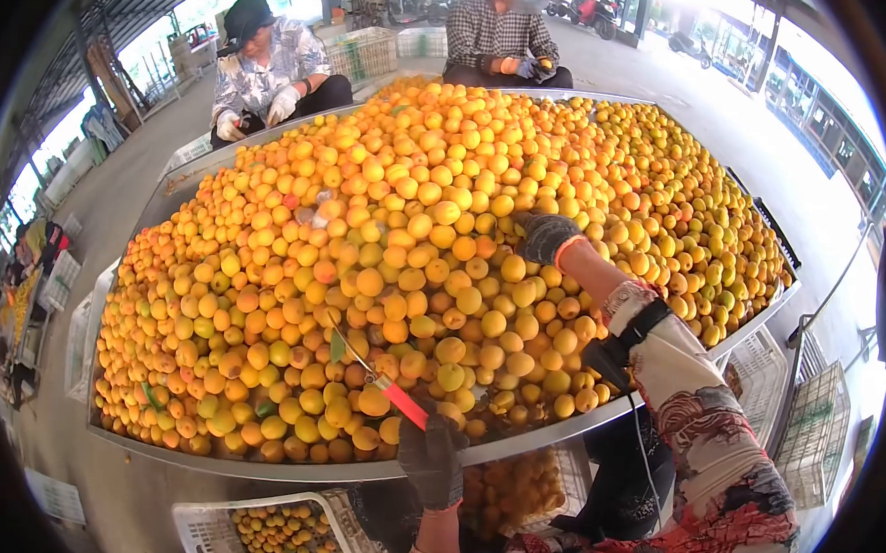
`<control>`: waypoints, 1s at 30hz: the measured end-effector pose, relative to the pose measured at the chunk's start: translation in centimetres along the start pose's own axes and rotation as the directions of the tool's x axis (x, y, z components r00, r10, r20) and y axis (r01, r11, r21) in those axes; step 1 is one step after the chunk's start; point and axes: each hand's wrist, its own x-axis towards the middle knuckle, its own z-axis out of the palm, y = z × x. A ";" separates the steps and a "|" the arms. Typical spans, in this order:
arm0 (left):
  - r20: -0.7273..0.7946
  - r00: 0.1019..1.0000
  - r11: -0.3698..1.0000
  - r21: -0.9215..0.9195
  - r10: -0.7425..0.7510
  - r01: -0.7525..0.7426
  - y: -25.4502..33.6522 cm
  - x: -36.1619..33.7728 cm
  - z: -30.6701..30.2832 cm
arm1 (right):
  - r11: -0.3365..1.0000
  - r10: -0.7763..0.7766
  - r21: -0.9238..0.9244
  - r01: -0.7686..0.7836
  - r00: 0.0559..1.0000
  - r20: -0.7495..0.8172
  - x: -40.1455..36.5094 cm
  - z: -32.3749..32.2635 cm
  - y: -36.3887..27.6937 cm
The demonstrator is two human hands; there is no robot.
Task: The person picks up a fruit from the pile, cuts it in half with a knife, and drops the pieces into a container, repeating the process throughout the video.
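A broad heap of orange and yellow apricots (407,191) fills a metal-edged table (355,473) in front of me. In a dark glove, my left hand (433,459) is closed around the red handle of a knife (398,398) at the table's near edge. The thin blade points up and left over the fruit. My right hand (548,240), also gloved, reaches out onto the right-middle of the heap. Its fingers are down among the apricots, and I cannot tell whether they grip one.
Below the near edge stands a white crate (200,528) holding small apricots. More plastic crates (814,436) are at the right. Across the table sit two people, one in a patterned shirt (264,76), one in a checked shirt (473,41). Scooters (583,11) stand behind.
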 end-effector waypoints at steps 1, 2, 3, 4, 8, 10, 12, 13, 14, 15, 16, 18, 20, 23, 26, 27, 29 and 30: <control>0.009 1.000 1.000 -0.016 -0.015 0.015 0.1 -0.1 0.0 | 1.000 -0.008 0.005 0.008 1.000 0.004 0.6 0.5 -0.2; 0.002 1.000 1.000 -0.007 -0.016 0.016 0.2 -0.3 -0.1 | 0.998 0.024 -0.058 -0.022 0.999 0.037 0.8 0.1 -0.8; 0.015 1.000 0.998 -0.053 -0.022 0.023 0.3 -0.2 0.1 | 0.991 0.057 -0.122 -0.050 0.997 0.061 1.2 -0.4 -1.2; 0.027 0.999 0.994 -0.102 -0.031 0.033 0.3 -0.2 0.2 | 0.992 0.052 -0.120 -0.044 0.997 0.063 2.1 -0.7 -1.1; 0.025 0.999 0.994 -0.106 -0.023 0.025 -0.6 -0.1 -0.3 | 0.998 -0.017 -0.044 0.035 0.933 0.359 4.2 -1.5 0.1; 0.025 0.999 0.997 -0.071 0.022 -0.020 -0.6 -0.3 -0.2 | 0.987 -0.048 -0.114 0.110 0.893 0.447 3.6 -1.8 0.8; 0.043 0.999 0.997 -0.080 -0.015 0.019 -0.2 -0.4 -0.3 | 0.982 -0.075 -0.122 0.148 0.883 0.463 2.7 -1.7 1.5; 0.053 0.998 0.994 -0.098 -0.046 0.051 -0.1 -0.4 -0.2 | 0.971 -0.108 -0.136 0.195 0.872 0.478 2.4 -1.9 1.7; 0.048 0.998 0.994 -0.097 -0.049 0.053 -0.2 -0.4 -0.3 | 0.960 -0.142 -0.141 0.241 0.857 0.496 2.3 -1.8 1.8; 0.048 0.998 0.995 -0.095 -0.031 0.036 -0.4 -0.4 -0.3 | 0.961 -0.112 -0.168 0.221 0.861 0.496 2.6 -1.5 1.7; 0.053 0.998 0.996 -0.092 -0.014 0.018 -0.5 -0.4 -0.2 | 0.962 -0.108 -0.166 0.216 0.862 0.495 3.2 -1.3 1.6; 0.046 0.999 0.999 -0.042 -0.029 0.031 -0.3 -0.4 -0.1 | 0.854 0.059 -0.423 0.304 0.750 0.659 5.5 -0.7 0.8; 0.030 0.999 0.999 0.011 -0.041 0.041 -0.2 -0.4 -0.2 | 0.914 0.132 -0.367 0.171 0.731 0.669 6.9 -0.3 1.2; 0.010 1.000 0.998 -0.068 -0.019 0.019 -0.5 -0.3 -0.2 | 0.942 -0.048 -0.229 0.247 0.772 0.634 5.8 -0.3 1.5; 0.028 1.000 1.000 0.006 0.002 -0.002 -0.5 -0.4 -0.1 | 0.940 -0.206 -0.107 0.324 0.789 0.579 3.3 -1.4 1.3; 0.030 0.999 1.000 -0.006 -0.017 0.017 -0.3 -0.4 0.0 | 0.929 -0.228 -0.117 0.352 0.789 0.570 2.3 -1.9 0.6; 0.036 0.999 0.999 -0.009 -0.036 0.037 -0.3 -0.5 0.0 | 0.905 -0.197 -0.200 0.377 0.786 0.586 2.9 -0.3 0.0; 0.054 0.999 1.000 0.001 0.009 -0.009 -0.5 -0.3 -0.1 | 0.869 -0.167 -0.288 0.403 0.785 0.596 3.2 0.0 -0.5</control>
